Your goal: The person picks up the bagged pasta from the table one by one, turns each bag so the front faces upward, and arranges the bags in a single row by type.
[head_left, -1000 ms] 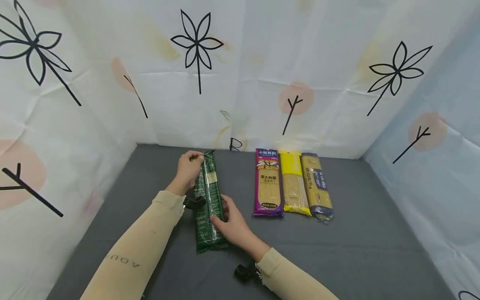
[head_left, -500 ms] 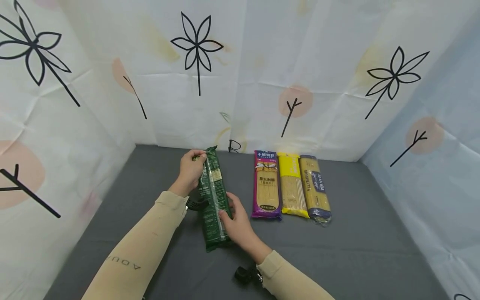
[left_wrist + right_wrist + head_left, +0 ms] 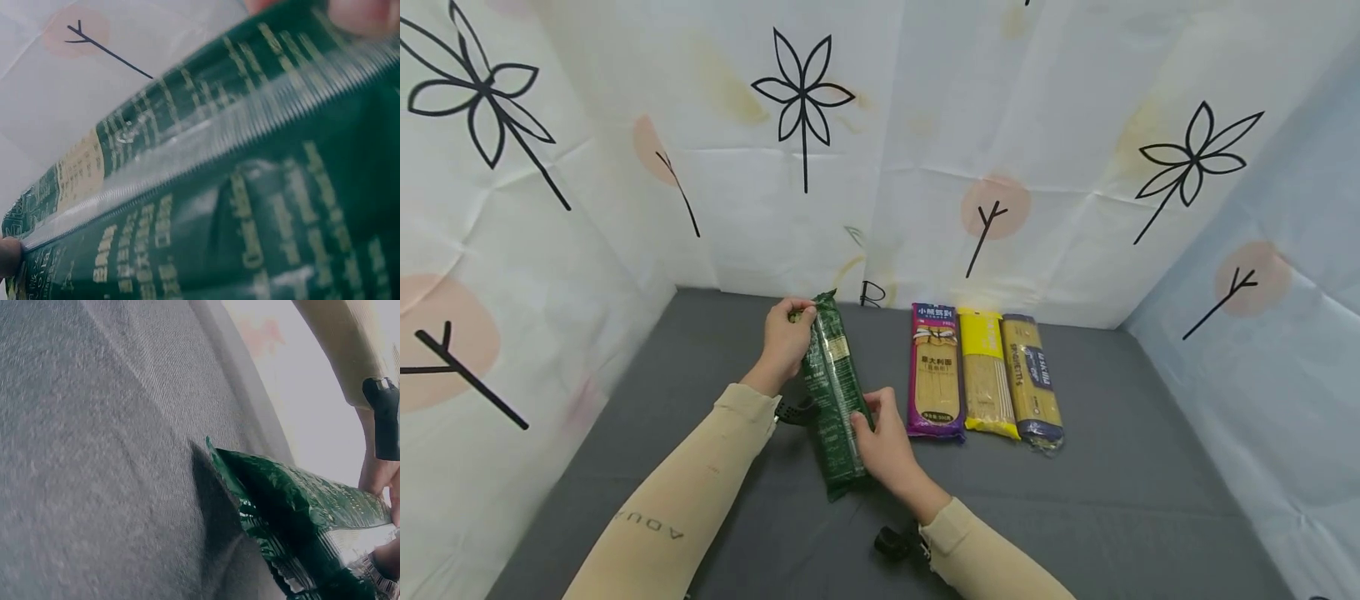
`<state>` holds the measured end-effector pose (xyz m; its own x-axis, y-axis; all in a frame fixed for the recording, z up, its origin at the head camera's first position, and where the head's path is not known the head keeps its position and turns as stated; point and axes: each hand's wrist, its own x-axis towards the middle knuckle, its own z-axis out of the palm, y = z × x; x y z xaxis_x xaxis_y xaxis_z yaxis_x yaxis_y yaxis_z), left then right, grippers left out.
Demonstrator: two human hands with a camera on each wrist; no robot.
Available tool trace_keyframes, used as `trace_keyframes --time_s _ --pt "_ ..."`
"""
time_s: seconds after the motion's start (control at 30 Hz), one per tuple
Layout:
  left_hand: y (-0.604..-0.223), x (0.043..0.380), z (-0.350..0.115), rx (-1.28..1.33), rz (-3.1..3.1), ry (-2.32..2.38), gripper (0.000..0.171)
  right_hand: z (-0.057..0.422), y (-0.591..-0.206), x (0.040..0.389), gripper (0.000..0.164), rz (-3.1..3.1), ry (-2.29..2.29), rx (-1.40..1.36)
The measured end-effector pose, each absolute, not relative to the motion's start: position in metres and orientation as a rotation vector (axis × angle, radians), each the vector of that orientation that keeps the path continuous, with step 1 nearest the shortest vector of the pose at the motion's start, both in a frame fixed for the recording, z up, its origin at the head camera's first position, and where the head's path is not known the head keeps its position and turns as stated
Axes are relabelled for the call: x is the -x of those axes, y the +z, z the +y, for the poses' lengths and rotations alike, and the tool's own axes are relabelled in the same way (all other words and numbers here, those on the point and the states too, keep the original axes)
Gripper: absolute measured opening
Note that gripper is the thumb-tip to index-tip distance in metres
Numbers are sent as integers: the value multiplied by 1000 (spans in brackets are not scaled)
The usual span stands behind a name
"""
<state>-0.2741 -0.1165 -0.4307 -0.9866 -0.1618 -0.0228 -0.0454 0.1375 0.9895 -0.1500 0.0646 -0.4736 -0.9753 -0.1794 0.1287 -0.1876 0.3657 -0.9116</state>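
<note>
A long green pasta packet (image 3: 835, 375) slants between both hands in the head view, its pale back seam facing up. My left hand (image 3: 784, 343) pinches it near the far end. Lower down, my right hand (image 3: 886, 446) grips the right edge, thumb on top and the other fingers partly hidden behind. Printed text and the ribbed seam of the packet (image 3: 187, 162) fill the left wrist view. From the right wrist, the near end of the packet (image 3: 275, 494) shows over the cloth with a shadow beneath; whether it touches is unclear.
To the right lie a purple spaghetti packet (image 3: 936, 375), a yellow one (image 3: 988, 375) and a yellow-and-blue one (image 3: 1033, 383), side by side. Grey cloth (image 3: 1120, 483) covers the table. A white patterned curtain (image 3: 917, 108) encloses the back and sides.
The green packet has shifted to the right and tilted, its far end leaning left. Both hands have moved along with it, keeping their hold. The other packets stay put.
</note>
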Motion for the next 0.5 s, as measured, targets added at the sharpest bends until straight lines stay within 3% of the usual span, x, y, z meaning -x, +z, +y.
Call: trace_keyframes --time_s 0.33,0.5 --pt "-434 272 -111 -62 -2348 -1871 25 76 -464 150 22 -2670 1611 -356" --pt "-432 262 -105 100 -2426 -1709 39 84 -458 152 24 -2707 1425 -419"
